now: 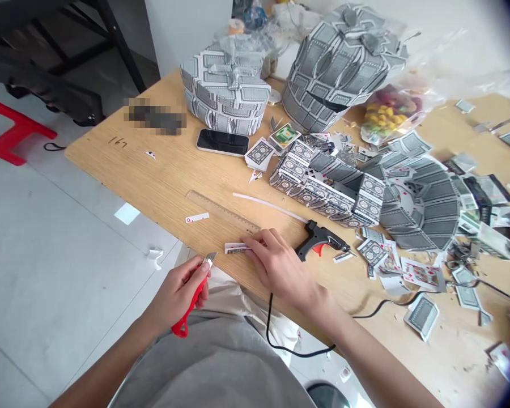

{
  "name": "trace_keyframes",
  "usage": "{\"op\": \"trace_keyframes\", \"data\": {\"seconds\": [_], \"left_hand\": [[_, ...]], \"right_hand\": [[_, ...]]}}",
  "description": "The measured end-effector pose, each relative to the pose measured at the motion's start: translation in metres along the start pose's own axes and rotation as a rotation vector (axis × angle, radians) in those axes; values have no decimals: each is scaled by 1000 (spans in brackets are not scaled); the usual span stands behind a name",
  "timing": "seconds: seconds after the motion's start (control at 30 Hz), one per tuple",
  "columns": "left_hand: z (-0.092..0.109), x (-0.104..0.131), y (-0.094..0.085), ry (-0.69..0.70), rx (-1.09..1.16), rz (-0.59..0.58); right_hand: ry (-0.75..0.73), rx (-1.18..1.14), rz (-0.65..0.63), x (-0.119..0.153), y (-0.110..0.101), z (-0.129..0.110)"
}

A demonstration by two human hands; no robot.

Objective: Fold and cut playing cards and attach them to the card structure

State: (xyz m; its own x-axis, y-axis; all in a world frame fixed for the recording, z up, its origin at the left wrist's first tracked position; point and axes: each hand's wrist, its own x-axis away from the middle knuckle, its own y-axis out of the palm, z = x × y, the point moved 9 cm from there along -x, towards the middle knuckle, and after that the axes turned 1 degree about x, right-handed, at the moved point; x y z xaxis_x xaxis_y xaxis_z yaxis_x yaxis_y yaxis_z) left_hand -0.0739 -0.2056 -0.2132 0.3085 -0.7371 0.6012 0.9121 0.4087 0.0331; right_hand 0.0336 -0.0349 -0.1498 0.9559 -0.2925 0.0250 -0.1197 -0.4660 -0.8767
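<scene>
My left hand (182, 292) is wrapped round a red utility knife (191, 309), its blade pointing up and away near the table's front edge. My right hand (276, 263) rests on the table, with its fingers closed on one end of a narrow folded playing card piece (235, 248). A clear ruler (223, 211) lies just beyond those fingers. To its left is a cut card strip (197, 217). Right of my right hand lies a black glue gun (325, 239) with a red trigger, a white glue stick (267, 205) reaching out of its back.
Woven playing-card containers, including a lidded basket (227, 90), a tall basket (335, 68), a rectangular box (327, 187) and a round bowl (429, 198), crowd the table. A phone (222, 142) lies near loose cards (260, 154). The glue gun's black cord (300, 354) hangs over the front edge.
</scene>
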Motion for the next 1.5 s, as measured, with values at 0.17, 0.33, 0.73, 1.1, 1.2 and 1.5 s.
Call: {"op": "trace_keyframes", "data": {"seconds": [0.17,0.33,0.73,1.1,1.2,1.5], "left_hand": [[-7,0,-1,-18,-39,-16],[-10,1,2,-59,15,-45],[-12,5,10,-118,14,-149],[-8,5,4,-134,12,-81],[-10,5,3,-143,-15,-79],[-12,5,3,-144,-43,-75]], "right_hand": [[-63,-39,8,7,4,-3],[-50,68,106,5,0,-9],[-255,-5,211,16,9,-21],[-332,76,190,18,14,-24],[-360,201,149,19,18,-34],[-331,376,96,32,30,-50]]}}
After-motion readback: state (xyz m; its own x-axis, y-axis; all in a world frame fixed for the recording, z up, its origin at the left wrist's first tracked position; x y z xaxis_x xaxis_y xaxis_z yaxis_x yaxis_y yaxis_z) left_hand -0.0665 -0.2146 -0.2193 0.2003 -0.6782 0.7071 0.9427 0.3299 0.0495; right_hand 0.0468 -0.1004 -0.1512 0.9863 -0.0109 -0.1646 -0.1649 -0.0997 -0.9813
